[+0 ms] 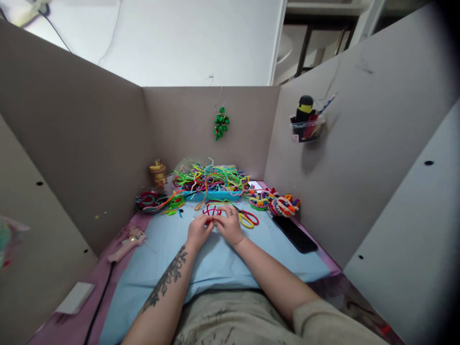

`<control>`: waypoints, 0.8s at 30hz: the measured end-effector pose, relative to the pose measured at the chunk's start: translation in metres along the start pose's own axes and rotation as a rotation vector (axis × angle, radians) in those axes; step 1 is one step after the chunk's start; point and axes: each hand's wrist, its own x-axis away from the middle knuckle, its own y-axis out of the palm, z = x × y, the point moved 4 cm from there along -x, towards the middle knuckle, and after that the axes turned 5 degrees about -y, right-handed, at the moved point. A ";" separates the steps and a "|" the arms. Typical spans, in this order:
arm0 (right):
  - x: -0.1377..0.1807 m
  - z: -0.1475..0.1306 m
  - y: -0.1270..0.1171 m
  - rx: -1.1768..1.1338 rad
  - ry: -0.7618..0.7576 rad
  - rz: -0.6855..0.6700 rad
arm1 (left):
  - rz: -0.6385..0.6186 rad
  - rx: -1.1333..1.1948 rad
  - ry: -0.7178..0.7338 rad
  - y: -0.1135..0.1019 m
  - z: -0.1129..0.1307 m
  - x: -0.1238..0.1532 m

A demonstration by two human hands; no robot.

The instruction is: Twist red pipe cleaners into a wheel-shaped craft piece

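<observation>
Left hand [199, 232] and right hand [230, 227] brought together over the blue sheet [163, 268], thumbs and fingertips nearly meeting. Both hands closed in a pinch, gripping the red pipe cleaners [212, 211], which are bent into a small open lattice; the lattice sits between the fingertips and rises just beyond them. Exact finger contact on the underside cannot be made out. Scissors [247, 219] with red and yellow handles lie just beside the right hand, on its outer side. Farther out on that side: a dark phone [295, 235], flat; beyond it, woven rings [283, 206] in mixed colours. Straight ahead of both hands, a blue tray [215, 195] heaped with loose multicoloured strands [215, 177]. Ahead and outward of the left hand: a green figure [176, 202], then a dark bowl [153, 209] of coloured pieces. Well apart from the left hand, on its outer side, a glue gun [125, 248] with a small green light lies on the pink surface [97, 292], cord running back toward the person.
</observation>
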 end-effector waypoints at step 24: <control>-0.001 -0.003 0.002 0.050 0.016 -0.086 | 0.015 -0.128 0.099 -0.001 0.005 0.002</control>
